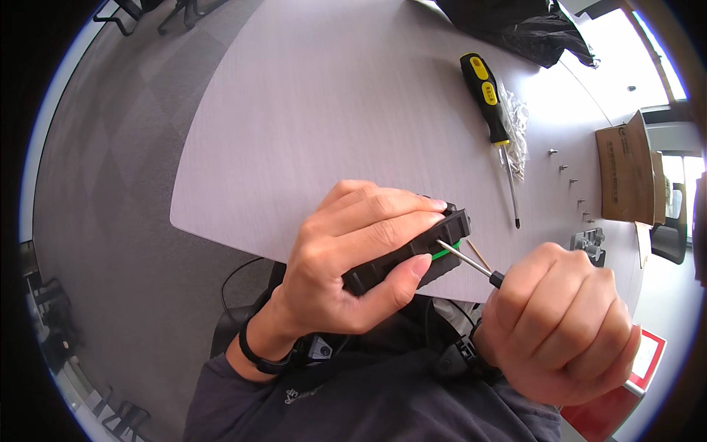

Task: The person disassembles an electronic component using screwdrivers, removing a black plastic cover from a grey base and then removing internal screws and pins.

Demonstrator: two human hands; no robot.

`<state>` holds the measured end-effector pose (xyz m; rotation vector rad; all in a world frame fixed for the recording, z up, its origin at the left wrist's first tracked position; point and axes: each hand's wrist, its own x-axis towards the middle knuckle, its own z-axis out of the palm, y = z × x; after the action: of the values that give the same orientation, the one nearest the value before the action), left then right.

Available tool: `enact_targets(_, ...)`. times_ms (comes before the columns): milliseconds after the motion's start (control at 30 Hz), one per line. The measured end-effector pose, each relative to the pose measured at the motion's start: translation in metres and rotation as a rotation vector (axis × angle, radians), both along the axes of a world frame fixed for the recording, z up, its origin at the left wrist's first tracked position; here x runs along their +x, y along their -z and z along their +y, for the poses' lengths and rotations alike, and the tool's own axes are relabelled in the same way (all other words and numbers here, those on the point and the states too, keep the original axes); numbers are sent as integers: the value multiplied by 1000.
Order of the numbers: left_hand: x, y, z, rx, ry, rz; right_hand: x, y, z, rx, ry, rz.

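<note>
My left hand (353, 258) is wrapped around a black ribbed block-shaped part (412, 254) with a green strip along its side, and holds it over the table's near edge. My right hand (563, 320) is closed in a fist round the handle of a screwdriver (475, 265). Its metal shaft points up and left, and the tip meets the side of the black part near my left fingertips. Most of the handle is hidden inside my fist. Just beyond the black part's right end, a thin tan stick (478, 254) lies on the table.
A larger black and yellow screwdriver (487, 103) lies beside a clear bag of small parts (517, 132). Several screws (564, 168) stand in a row to the right. Beyond are a grey metal part (587, 241), a cardboard box (624, 173) and a black plastic bag (515, 26).
</note>
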<state>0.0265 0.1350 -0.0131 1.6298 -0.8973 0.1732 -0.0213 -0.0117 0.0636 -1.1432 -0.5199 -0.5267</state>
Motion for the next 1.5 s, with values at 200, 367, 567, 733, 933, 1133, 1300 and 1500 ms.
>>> enact_targets(200,4,-4,-10,-17,1,-6,1,-8,-7,44,-12,49)
enact_targets(367,-2,4,-1,-1,-26,13,-2,6,7,14,38,-53)
enact_targets(567,-1,2,-3,-22,-22,25,-3,5,7,43,34,-82)
enact_targets(733,1,5,-1,-33,-16,12,-4,8,13,49,86,-104)
enact_targets(933,2,5,-3,-36,-14,16,-2,9,11,71,79,-131)
enact_targets(1133,1,7,-2,-54,-9,19,-6,14,9,58,64,-172)
enact_targets(1300,2,6,-3,-63,-8,10,-6,14,10,90,42,-192)
enact_targets(1500,2,8,-1,-60,-10,17,0,12,17,95,42,-178)
